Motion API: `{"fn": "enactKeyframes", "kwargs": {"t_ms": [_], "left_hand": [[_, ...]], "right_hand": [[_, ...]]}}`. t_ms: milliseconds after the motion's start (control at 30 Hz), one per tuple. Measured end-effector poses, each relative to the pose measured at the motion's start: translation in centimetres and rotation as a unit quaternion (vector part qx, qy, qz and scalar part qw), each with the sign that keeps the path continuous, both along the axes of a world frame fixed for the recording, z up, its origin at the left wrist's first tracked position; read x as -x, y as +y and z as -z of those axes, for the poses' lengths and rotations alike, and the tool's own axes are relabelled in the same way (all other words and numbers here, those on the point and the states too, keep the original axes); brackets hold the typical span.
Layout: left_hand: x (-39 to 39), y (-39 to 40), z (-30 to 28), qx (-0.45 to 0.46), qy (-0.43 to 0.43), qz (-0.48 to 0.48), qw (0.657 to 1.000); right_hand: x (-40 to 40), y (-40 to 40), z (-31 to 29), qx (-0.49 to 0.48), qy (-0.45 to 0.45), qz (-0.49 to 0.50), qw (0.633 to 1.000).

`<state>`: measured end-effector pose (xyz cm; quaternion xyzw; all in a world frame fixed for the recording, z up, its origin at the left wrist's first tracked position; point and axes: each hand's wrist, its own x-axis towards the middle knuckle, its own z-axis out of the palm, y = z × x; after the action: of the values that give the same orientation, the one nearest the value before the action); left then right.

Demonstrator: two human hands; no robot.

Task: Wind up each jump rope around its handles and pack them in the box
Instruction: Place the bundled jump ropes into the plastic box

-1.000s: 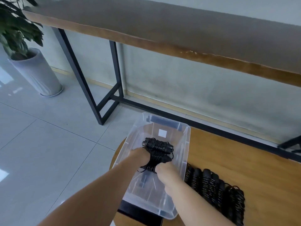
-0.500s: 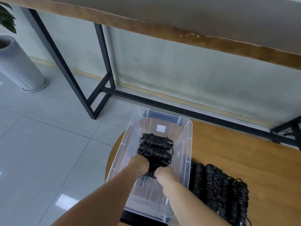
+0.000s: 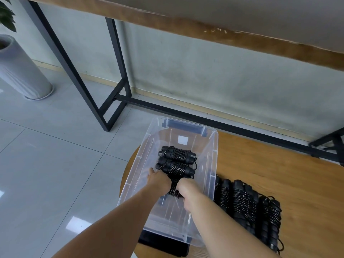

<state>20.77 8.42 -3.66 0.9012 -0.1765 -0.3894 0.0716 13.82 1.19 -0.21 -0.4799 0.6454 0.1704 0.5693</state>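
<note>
Over the clear plastic box (image 3: 212, 144), at the table's left edge, a stack of wound jump ropes (image 3: 176, 162) is held between both hands: the left hand (image 3: 159, 178) grips its left side and the right hand (image 3: 187, 189) its right, fingers curled round the black coils, which sit inside the box's walls. Judging by this, the packing step is underway; next the stack needs lowering to the box floor and releasing without loosening the cords. Just beside the box, on the wooden table (image 3: 279, 174), a row of more wound ropes (image 3: 247, 203) waits.
</note>
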Motion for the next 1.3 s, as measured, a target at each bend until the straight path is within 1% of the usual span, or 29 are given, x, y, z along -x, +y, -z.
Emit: {"fn": "enactKeyframes", "kwargs": {"t_ms": [67, 100, 133, 200, 267, 367, 433, 500, 567, 667, 733, 833, 900, 967, 1000, 1067, 1100, 1167, 1233, 1267, 1300], "left_hand": [[-0.1, -0.1, -1.8, 0.062, 0.003, -0.083, 0.995], [-0.3, -0.6, -3.1, 0.079, 0.014, -0.113, 0.990], [-0.2, -1.1, -4.1, 0.112, 0.023, -0.141, 0.983], [-0.1, -1.9, -6.2, 0.169, 0.002, -0.181, 0.969], [0.7, -3.0, -8.9, 0.219, -0.011, -0.199, 0.955], [3.3, -5.3, -12.3, 0.306, -0.026, -0.203, 0.930], [6.0, -7.2, -14.1, 0.348, -0.034, -0.180, 0.920], [9.0, -9.1, -14.9, 0.378, -0.030, -0.168, 0.910], [12.1, -11.0, -14.8, 0.388, -0.020, -0.165, 0.907], [16.5, -13.5, -13.1, 0.364, 0.016, -0.186, 0.913], [18.9, -14.5, -11.8, 0.336, 0.016, -0.233, 0.913], [21.7, -14.9, -9.7, 0.288, -0.001, -0.317, 0.904], [23.2, -14.5, -8.3, 0.262, -0.019, -0.379, 0.887], [24.7, -14.3, -7.1, 0.245, -0.021, -0.445, 0.861], [25.4, -14.2, -6.3, 0.236, -0.003, -0.494, 0.837], [26.3, -14.2, -5.1, 0.225, 0.037, -0.597, 0.769], [26.6, -14.3, -4.7, 0.227, 0.058, -0.632, 0.739], [27.2, -14.6, -5.1, 0.253, 0.099, -0.679, 0.682], [27.4, -15.0, -6.0, 0.295, 0.134, -0.719, 0.615], [27.5, -15.1, -6.0, 0.297, 0.148, -0.738, 0.588], [27.6, -15.2, -6.1, 0.307, 0.151, -0.749, 0.568]], "right_hand": [[0.0, 0.2, -1.8, 0.012, -0.012, -0.032, 0.999], [-0.1, 0.3, -2.8, 0.020, -0.035, -0.027, 0.999], [0.2, 0.1, -4.0, 0.032, -0.070, -0.027, 0.997], [1.1, -0.8, -6.4, 0.045, -0.149, -0.051, 0.986], [2.7, -2.3, -9.2, 0.085, -0.215, -0.085, 0.969], [5.5, -6.2, -13.0, 0.192, -0.263, -0.113, 0.939], [7.5, -9.5, -14.2, 0.232, -0.262, -0.114, 0.930], [9.3, -12.7, -14.2, 0.236, -0.251, -0.102, 0.933], [10.9, -15.1, -13.8, 0.221, -0.246, -0.100, 0.939], [13.3, -18.1, -11.9, 0.196, -0.225, -0.167, 0.940], [14.6, -19.6, -10.5, 0.179, -0.209, -0.232, 0.933], [15.6, -20.9, -8.4, 0.151, -0.199, -0.326, 0.912], [15.7, -21.1, -7.0, 0.136, -0.196, -0.366, 0.899], [16.0, -21.2, -5.8, 0.127, -0.192, -0.408, 0.883], [16.1, -21.3, -5.1, 0.120, -0.187, -0.427, 0.877], [16.2, -21.3, -4.0, 0.103, -0.178, -0.453, 0.868], [16.2, -21.4, -3.6, 0.100, -0.173, -0.460, 0.865], [16.3, -21.3, -3.0, 0.091, -0.168, -0.479, 0.857], [16.2, -21.4, -2.6, 0.093, -0.166, -0.486, 0.853], [16.2, -21.4, -2.5, 0.093, -0.166, -0.487, 0.853], [16.2, -21.5, -2.3, 0.092, -0.167, -0.487, 0.853]]}}
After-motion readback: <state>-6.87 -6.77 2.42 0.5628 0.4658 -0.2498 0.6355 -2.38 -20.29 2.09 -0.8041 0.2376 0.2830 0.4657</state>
